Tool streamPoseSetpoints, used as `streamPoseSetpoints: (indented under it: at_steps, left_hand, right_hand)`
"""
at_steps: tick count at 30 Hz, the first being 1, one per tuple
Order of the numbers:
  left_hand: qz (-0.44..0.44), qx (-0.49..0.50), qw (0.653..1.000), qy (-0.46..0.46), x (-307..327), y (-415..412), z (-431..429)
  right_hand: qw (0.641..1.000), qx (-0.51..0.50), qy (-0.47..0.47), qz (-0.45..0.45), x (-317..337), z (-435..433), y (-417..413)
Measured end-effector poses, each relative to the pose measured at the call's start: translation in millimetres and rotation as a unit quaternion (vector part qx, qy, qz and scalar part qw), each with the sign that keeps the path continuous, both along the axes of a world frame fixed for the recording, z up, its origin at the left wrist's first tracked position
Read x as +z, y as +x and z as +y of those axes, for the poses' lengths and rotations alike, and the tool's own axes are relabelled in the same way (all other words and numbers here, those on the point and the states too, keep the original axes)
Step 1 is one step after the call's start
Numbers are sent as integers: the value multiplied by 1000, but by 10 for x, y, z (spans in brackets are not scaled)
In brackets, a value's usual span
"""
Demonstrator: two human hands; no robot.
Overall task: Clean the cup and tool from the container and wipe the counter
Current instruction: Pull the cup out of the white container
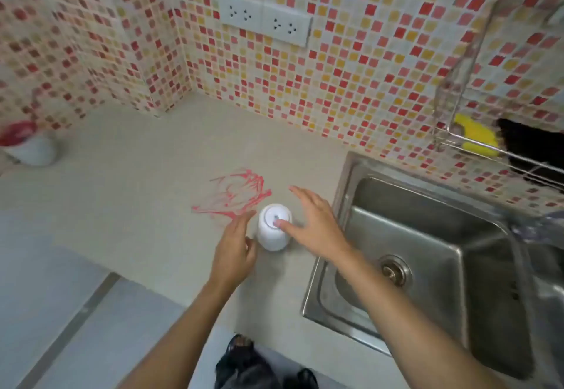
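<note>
Head view, looking down on a beige counter [128, 205] in a corner of red, pink and yellow mosaic tiles; a white cup [273, 226] stands upside down on it, base up, just left of the steel sink [427, 254]; a small bluish mark shows in the middle of the base. The right hand [317, 223] is spread wide with fingers apart, its thumb tip resting on the cup's upturned base, the other fingers reaching out past the cup over the counter; it grips nothing. The left hand [236, 245] sits just left of the cup, fingers loosely extended and open, thumb close to the cup's lower side; whether it touches the cup cannot be told. Red scribbled marks [238, 194] lie on the counter just behind and left of the cup, the left fingertips at their near edge. Far left, a white container with a red top [29, 144] stands near the wall, blurred; no tool can be made out in it. Two white wall sockets [265, 19] sit on the tiles above; at the right a wire rack [476, 141] holds a yellow sponge [476, 135] beside something black. Below the counter edge, dark shoes show on a grey floor.
</note>
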State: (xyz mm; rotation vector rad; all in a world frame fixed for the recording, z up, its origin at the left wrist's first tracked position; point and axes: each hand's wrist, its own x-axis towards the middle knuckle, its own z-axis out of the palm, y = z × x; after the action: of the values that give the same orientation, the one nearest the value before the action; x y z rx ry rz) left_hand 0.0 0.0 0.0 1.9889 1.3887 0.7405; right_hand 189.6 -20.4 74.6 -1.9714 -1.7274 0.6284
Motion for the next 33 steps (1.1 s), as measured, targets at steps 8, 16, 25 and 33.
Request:
streamPoseSetpoints:
  at_steps: [8,16,25,33]
  left_hand:
    - [-85,-41,993,-72,-541,251,-22]
    - [-61,44,995,-69,-601,518,32]
    - [-12,7,997,-79,-730,474,50]
    - [-27,45,997,-60,-654,508,62]
  right_hand:
    - [996,-19,-89,-14,-275,96,-368]
    - [969,-118,-110,-188,-265,189,-582]
    - [974,-29,-138,-179,-154,210,-426]
    - [970,83,-184,-135,-122,305,-160]
